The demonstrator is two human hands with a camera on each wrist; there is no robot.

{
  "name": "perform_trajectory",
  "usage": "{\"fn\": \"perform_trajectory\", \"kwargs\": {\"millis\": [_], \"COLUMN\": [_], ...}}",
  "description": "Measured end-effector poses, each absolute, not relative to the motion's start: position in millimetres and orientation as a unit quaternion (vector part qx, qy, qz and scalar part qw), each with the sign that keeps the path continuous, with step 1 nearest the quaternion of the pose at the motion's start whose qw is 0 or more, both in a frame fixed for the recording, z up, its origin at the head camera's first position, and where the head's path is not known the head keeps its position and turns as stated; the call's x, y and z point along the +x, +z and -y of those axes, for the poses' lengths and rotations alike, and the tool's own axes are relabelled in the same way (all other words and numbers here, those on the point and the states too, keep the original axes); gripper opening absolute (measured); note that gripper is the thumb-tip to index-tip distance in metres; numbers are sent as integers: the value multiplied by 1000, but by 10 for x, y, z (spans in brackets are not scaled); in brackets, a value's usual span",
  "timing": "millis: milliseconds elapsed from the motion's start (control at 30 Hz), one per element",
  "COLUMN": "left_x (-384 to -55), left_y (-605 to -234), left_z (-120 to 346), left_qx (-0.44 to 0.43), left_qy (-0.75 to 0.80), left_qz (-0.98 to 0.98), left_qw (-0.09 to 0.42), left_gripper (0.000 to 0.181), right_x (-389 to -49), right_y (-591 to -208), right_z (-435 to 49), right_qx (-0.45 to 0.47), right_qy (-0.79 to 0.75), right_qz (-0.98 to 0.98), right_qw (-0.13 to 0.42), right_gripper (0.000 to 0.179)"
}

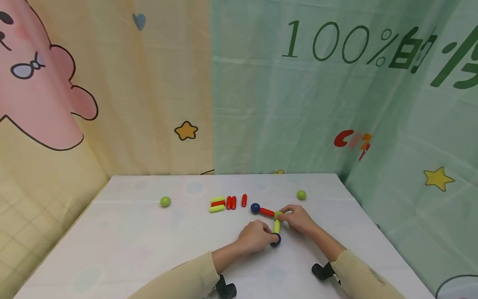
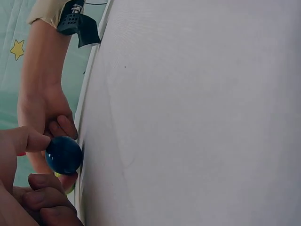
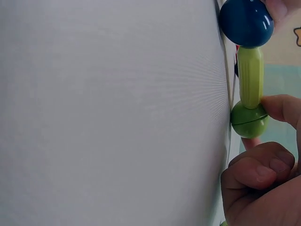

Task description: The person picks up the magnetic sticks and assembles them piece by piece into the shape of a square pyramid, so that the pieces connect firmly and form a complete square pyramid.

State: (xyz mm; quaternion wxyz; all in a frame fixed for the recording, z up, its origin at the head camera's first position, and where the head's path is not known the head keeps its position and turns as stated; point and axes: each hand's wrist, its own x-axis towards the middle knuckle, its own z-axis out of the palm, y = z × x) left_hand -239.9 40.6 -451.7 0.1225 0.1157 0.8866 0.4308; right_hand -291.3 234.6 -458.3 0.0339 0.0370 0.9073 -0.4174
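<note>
On the white table lies a bent chain of toy balls and rods, probably a magnetic building set. A blue ball (image 1: 255, 208) joins a red rod (image 1: 267, 212), which meets a green ball (image 1: 278, 215) at the corner. From there a yellow-green rod (image 3: 250, 77) runs to a nearer blue ball (image 2: 64, 155). My left hand (image 1: 255, 237) pinches that nearer blue ball between thumb and finger. My right hand (image 1: 297, 219) pinches the green corner ball, its other fingers curled in the right wrist view.
Behind the chain, several loose rods lie grouped: a yellow-green rod (image 1: 217, 209), a red rod (image 1: 233, 202) and a lone red rod (image 1: 244, 200) among them. One green ball (image 1: 165, 202) sits far left, another green ball (image 1: 301, 194) at the back right. Curtains (image 1: 157, 83) hang behind the table.
</note>
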Motion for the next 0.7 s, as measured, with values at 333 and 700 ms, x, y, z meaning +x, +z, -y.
{"fn": "perform_trajectory", "kwargs": {"millis": [333, 700], "left_x": [-2365, -2457], "left_y": [-4459, -4499], "left_z": [-175, 37], "left_qx": [124, 150], "left_qy": [402, 411], "left_qz": [-899, -894], "left_qw": [122, 100], "left_gripper": [21, 20], "right_x": [-2654, -2436], "right_y": [-4521, -4484], "right_z": [-2353, -2297], "right_qx": [36, 40], "right_qy": [-349, -313], "right_qz": [-936, -949], "right_qw": [25, 25], "right_gripper": [34, 35]}}
